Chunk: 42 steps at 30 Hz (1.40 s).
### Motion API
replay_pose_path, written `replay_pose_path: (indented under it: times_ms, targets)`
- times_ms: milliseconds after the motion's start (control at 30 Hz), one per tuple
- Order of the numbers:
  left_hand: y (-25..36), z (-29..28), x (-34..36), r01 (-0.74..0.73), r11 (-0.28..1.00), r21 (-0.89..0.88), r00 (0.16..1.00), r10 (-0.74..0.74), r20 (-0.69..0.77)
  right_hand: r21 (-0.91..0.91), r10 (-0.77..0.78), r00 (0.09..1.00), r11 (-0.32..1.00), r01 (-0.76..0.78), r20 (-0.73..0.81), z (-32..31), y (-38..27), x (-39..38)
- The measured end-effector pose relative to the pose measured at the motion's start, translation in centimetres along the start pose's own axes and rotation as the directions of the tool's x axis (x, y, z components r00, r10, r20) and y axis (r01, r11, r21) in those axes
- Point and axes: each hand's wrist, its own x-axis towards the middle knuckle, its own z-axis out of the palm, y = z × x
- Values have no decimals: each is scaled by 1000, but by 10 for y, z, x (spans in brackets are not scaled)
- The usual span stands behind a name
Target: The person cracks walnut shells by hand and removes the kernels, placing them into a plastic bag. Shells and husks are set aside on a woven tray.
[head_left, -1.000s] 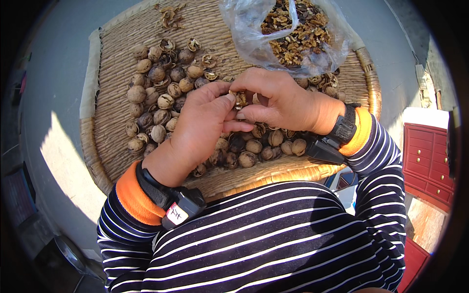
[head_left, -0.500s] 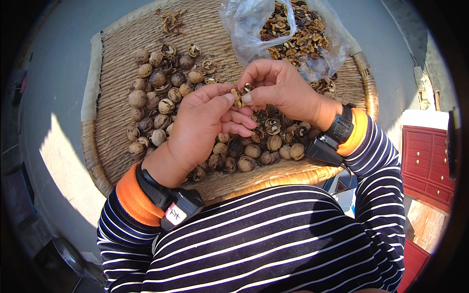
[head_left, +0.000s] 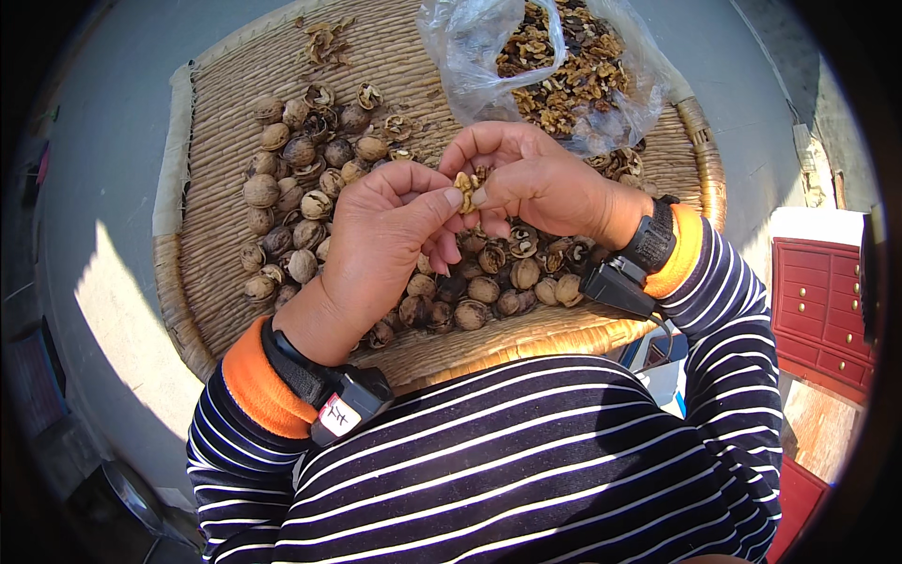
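Between my fingertips is a pale walnut kernel (head_left: 465, 191), pinched above the woven tray (head_left: 225, 141). My left hand (head_left: 381, 240) grips it from the left with thumb and forefinger, its other fingers curled beneath. From the right, my right hand (head_left: 550, 183) pinches the same kernel, with a darker bit showing by its fingertips. Whole walnuts (head_left: 301, 266) lie in a heap left of and below my hands. Cracked shells (head_left: 522, 242) lie among the nuts under my right hand. Beyond it, a clear plastic bag (head_left: 470, 56) holds many walnut kernels (head_left: 564, 80).
Shell scraps (head_left: 324, 42) lie at the tray's far left. The tray's raised rim (head_left: 707, 155) runs along the right side. A red drawer cabinet (head_left: 819, 301) stands at the right, and a dark round pan-like object (head_left: 132, 493) is at the lower left.
The kernel has turned and shows more of its pale side. My right fingers have shifted slightly left around it, and my left lower fingers have drawn in.
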Motion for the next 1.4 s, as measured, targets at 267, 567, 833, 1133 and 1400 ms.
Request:
replay_pose_path:
  times_ms: [267,567,833,1133,1400]
  targets:
    - [5,1,-2,-57,981,-185,995,42,-87,-464,-110,993,879,115,38,-14,-33,-11]
    - [0,-6,-1,53,990,-132,996,-62,-65,-976,-23,1000,-219,-9,-4,-23,-21,-19]
    - [-4,-6,2,109,990,-85,992,-113,-53,-935,39,999,-355,30,17,-20,-8,-18]
    - [-14,3,1,80,993,-92,993,-72,90,-900,-332,932,346,264,146,-1,-15,-16]
    - [-10,3,0,21,1000,-8,992,-19,126,-882,-358,914,347,319,190,3,-18,-18]
